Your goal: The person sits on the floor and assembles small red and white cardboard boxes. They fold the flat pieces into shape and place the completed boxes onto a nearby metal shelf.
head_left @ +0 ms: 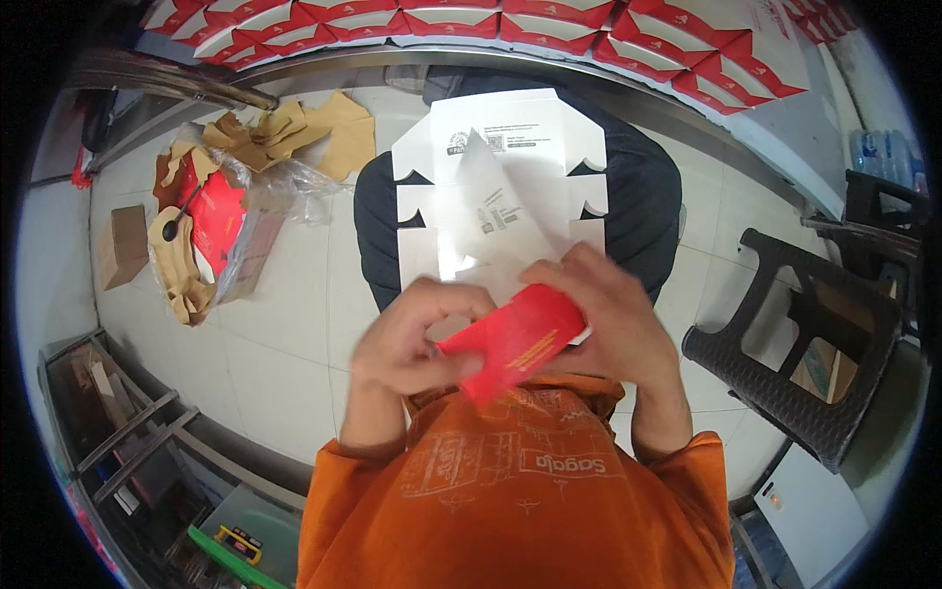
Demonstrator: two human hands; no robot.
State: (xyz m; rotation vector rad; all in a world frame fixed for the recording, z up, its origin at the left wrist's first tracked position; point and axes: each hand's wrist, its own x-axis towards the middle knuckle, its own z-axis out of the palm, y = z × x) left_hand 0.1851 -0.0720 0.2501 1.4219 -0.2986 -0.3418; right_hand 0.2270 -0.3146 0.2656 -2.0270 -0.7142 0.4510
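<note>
A red cardboard piece point(535, 332) with small pale print is bent between my two hands, just in front of my orange shirt. My left hand point(422, 339) grips its left end, fingers curled and blurred by motion. On its right end my right hand point(610, 312) is closed, with the fingers over the top. A white, smeared panel with grey print reaches up from the red part; I cannot tell whether they are one piece. Beneath lies a flat white box blank point(432, 196) with notched side flaps, resting across my dark-trousered lap.
Rows of folded red-and-white boxes point(471, 25) line the table ahead. On the tiled floor at left stands an opened plastic-wrapped pack of red card point(218, 221) amid torn brown paper point(339, 133). A dark plastic stool point(810, 344) is at right, a metal rack point(147, 442) at lower left.
</note>
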